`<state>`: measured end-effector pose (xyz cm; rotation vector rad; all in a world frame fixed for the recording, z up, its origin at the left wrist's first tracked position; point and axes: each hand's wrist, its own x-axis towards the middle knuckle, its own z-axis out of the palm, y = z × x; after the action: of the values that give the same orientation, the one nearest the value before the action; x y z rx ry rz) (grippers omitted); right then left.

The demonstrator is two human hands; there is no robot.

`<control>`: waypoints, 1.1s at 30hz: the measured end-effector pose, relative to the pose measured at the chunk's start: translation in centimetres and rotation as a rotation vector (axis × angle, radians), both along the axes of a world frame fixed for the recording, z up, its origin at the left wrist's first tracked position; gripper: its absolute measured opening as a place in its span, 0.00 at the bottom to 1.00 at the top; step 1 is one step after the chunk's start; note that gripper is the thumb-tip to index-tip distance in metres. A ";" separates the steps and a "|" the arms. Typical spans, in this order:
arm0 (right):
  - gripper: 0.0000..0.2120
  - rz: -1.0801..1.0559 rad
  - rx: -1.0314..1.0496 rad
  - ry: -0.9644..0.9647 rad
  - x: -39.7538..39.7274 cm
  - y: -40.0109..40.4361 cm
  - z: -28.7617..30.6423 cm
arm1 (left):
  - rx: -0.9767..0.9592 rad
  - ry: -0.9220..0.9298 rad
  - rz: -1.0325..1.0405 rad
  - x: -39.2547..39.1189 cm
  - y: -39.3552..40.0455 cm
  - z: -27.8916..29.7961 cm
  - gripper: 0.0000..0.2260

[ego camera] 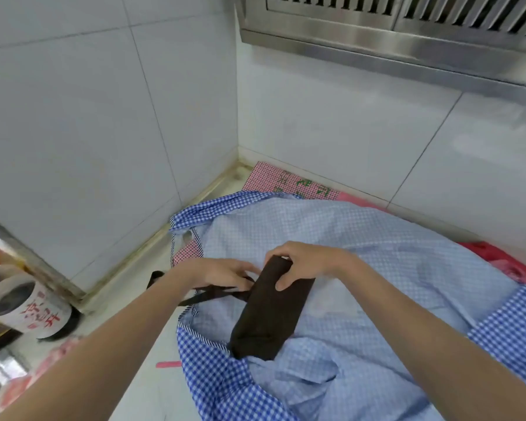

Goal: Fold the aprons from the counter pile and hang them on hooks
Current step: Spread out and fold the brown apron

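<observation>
1. We see the dark brown apron (271,308) folded into a narrow, thick bundle. It lies on top of the spread blue checked apron (377,268), toward the left edge of the counter (152,344) and near the corner where the two tiled walls meet.
2. Our right hand (304,262) grips the far end of the bundle, fingers curled over the top and the thumb pressed on its upper face.
3. Our left hand (222,273) pinches the brown strap (207,294) just beside the bundle. The strap runs out to the left over the counter edge of the blue cloth.
4. We judge the bundle light and soft. It will sag and unfold if lifted by one end only, so the hold should pin the layers together across the fold.
5. The strap is thin and limp. It looks suited to wrapping round the bundle or looping over a hook, but it will slide unless kept taut.
6. The blue apron under it is loose and wrinkled, so it may drag along if we pull the bundle sideways. A straight lift seems safer.
7. A red checked cloth (274,180) lies in the far corner, partly under the blue one.
8. A jar (28,305) stands at the left, well apart from the cloth.
</observation>
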<state>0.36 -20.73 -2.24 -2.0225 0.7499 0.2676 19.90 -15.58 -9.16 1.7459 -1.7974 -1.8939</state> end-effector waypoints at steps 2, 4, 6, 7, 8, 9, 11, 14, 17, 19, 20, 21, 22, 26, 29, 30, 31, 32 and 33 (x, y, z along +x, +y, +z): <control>0.10 0.140 -0.063 0.088 -0.3 0.2 2.3 | 0.095 0.118 -0.041 -1.0 0.5 0.6 0.19; 0.11 0.207 -0.115 0.189 -0.9 0.8 4.3 | 0.012 0.138 -0.026 -2.3 0.9 1.7 0.15; 0.12 0.237 -0.159 0.294 -1.6 1.2 5.7 | -0.182 0.053 -0.024 -3.5 1.0 3.6 0.09; 0.12 0.218 -0.178 0.340 -2.1 1.6 6.3 | -0.267 0.007 -0.035 -4.2 1.0 4.8 0.08; 0.12 0.178 -0.189 0.375 -2.6 1.8 6.8 | -0.332 -0.012 -0.016 -4.7 1.1 6.0 0.08; 0.12 0.113 -0.201 0.393 -3.2 1.9 7.0 | -0.391 -0.006 0.025 -5.3 1.2 7.2 0.09; 0.14 -0.097 -0.205 0.392 -5.0 2.3 7.5 | -0.497 0.002 0.094 -6.6 1.4 9.8 0.14; 0.14 -0.572 -0.014 0.191 -7.9 2.9 7.9 | -0.531 -0.034 0.115 -8.5 1.8 12.2 0.19; 0.09 -1.054 0.210 -0.232 -9.5 3.7 8.7 | -0.560 -0.049 0.134 -9.4 2.1 13.3 0.22; 0.12 -1.221 0.230 -0.412 -9.9 4.0 9.6 | -0.503 0.010 0.181 -9.5 2.3 13.7 0.21; 0.15 -1.273 0.230 -0.495 -10.1 4.2 10.1 | -0.445 0.058 0.217 -9.4 2.5 13.9 0.21; 0.16 -1.311 0.238 -0.580 -10.2 4.3 10.6 | -0.386 0.107 0.257 -9.3 2.5 13.9 0.20; 0.17 -1.333 0.251 -0.668 -10.4 4.4 11.1 | -0.341 0.159 0.279 -9.1 2.7 14.0 0.18; 0.17 -1.268 0.306 -0.948 -11.5 4.8 13.2 | -0.150 0.446 0.311 -7.6 3.5 14.9 0.10; 0.10 -1.149 0.332 -1.042 -12.4 5.4 15.0 | -0.065 0.660 0.373 -5.6 3.2 15.5 0.31; 0.09 -1.116 0.313 -1.033 -12.7 5.6 15.7 | -0.047 0.736 0.384 -5.2 3.0 16.2 0.35; 0.10 -1.069 0.279 -0.997 -13.0 5.9 16.3 | -0.041 0.799 0.407 -5.0 2.6 16.9 0.34; 0.11 -1.008 0.228 -0.934 -13.2 6.1 16.8 | -0.047 0.833 0.424 -4.9 2.1 17.8 0.31; 0.12 -0.942 0.173 -0.854 -13.3 6.3 17.2 | -0.076 0.828 0.406 -5.1 1.8 18.9 0.29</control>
<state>-12.96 -14.48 14.95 -1.2276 0.9520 -0.9713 14.84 -13.74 9.72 0.9473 -1.0926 -1.9026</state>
